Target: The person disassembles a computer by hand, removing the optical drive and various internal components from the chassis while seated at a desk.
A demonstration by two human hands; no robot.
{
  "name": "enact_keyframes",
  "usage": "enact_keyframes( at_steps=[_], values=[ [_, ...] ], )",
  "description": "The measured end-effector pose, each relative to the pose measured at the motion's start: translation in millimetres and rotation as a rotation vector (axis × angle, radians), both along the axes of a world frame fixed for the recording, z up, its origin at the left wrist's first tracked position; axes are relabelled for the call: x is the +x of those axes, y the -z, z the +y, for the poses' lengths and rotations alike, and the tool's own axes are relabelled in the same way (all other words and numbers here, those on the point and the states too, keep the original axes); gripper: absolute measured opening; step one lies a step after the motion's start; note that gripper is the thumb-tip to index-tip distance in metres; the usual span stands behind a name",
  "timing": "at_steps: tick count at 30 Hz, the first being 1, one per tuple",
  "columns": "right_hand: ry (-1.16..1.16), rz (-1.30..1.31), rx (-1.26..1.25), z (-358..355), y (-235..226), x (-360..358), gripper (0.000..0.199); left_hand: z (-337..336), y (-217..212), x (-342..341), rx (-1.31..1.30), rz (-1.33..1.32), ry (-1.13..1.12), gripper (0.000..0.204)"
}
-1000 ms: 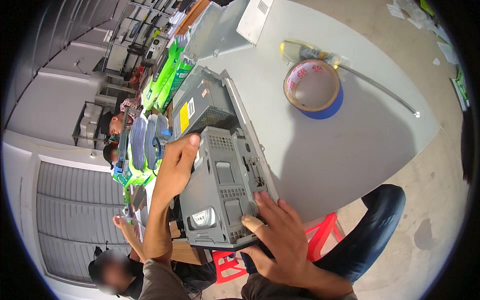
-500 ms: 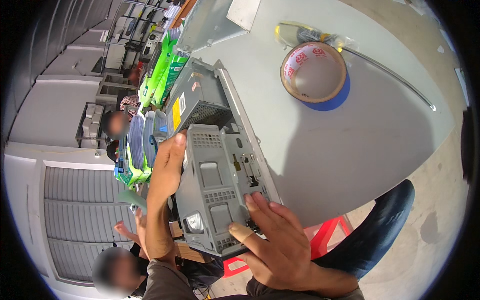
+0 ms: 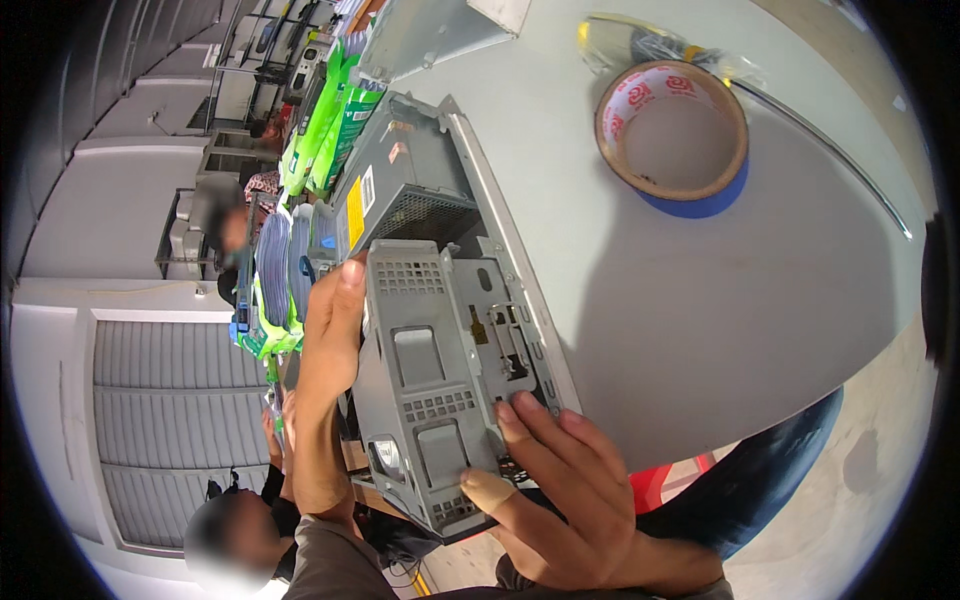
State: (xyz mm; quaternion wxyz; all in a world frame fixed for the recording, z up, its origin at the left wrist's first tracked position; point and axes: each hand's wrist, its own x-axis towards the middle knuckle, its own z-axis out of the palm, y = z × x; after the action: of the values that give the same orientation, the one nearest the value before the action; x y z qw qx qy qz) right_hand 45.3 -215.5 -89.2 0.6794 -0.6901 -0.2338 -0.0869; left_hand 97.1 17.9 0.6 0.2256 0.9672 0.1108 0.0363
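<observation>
My right hand (image 3: 570,495) covers the grey metal drive cage's (image 3: 430,380) near corner — wrist cut off at the bottom edge; chassis (image 3: 420,190) interior mostly hidden underneath.

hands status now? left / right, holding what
Left hand: closed on the far edge of the grey metal drive cage.
Right hand: fingers gripping its near end.

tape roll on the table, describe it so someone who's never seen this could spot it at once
Start from the big grey table on the right of the head view. Near its far edge, beyond the open computer case that both hands hold, a wide tape roll lies flat. It is the only ring there: tan rim, red-and-white print inside, blue underneath.
</observation>
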Motion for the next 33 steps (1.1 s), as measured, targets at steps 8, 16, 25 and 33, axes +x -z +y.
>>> enact_keyframes(
  at_steps=[8,16,25,33],
  values=[
    [-0.003,0.118,-0.035,7.1,-3.4,-13.6,0.032,12.9,2.0,2.9,-0.049,0.114,0.014,0.061],
    [-0.187,-0.012,-0.114,-8.3,-10.1,1.6,0.035,7.2,1.4,0.5,0.160,0.021,0.049,0.055],
    [0.031,-0.035,0.074,15.0,10.5,-22.4,0.070,18.2,11.9,4.8,-0.112,-0.036,0.151,0.062],
    [0.225,0.028,0.116,21.3,15.4,-44.7,0.079,28.2,23.6,13.6,-0.155,-0.075,0.474,0.060]
  ],
)
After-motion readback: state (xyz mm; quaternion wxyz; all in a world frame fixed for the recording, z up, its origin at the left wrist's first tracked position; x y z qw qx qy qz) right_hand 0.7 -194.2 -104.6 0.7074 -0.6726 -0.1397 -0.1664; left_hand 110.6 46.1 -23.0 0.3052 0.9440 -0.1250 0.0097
